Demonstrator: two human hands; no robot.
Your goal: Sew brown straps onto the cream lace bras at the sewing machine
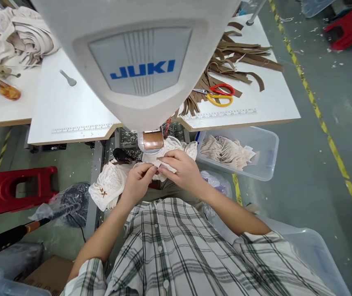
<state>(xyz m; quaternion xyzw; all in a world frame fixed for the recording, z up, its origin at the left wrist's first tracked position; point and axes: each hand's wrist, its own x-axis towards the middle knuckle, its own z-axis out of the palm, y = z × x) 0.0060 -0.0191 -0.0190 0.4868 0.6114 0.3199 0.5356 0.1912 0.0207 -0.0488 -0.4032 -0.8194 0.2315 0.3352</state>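
Observation:
Under the head of a white JUKI sewing machine (141, 65), my two hands are close together at the near side of its narrow bed (152, 140). My left hand (139, 181) pinches the edge of a small white fabric piece (167, 165). Thumb and fingers of my right hand (183, 170) close on the same piece from the other side. White lace fabric (172, 144) lies around the bed, behind my fingers. More white lace garments (109, 185), one with a small brown bow, hang to the left of my left hand. The needle area is hidden by the machine head.
Brown strips (237, 57) and red-and-yellow scissors (220, 94) lie on the white table (274, 98) at right. Below it, a clear bin (263, 160) holds beige fabric pieces (225, 152). Fabric rolls (24, 35) and a bottle (1, 87) are at left. Red stools (44, 189) stand on the floor.

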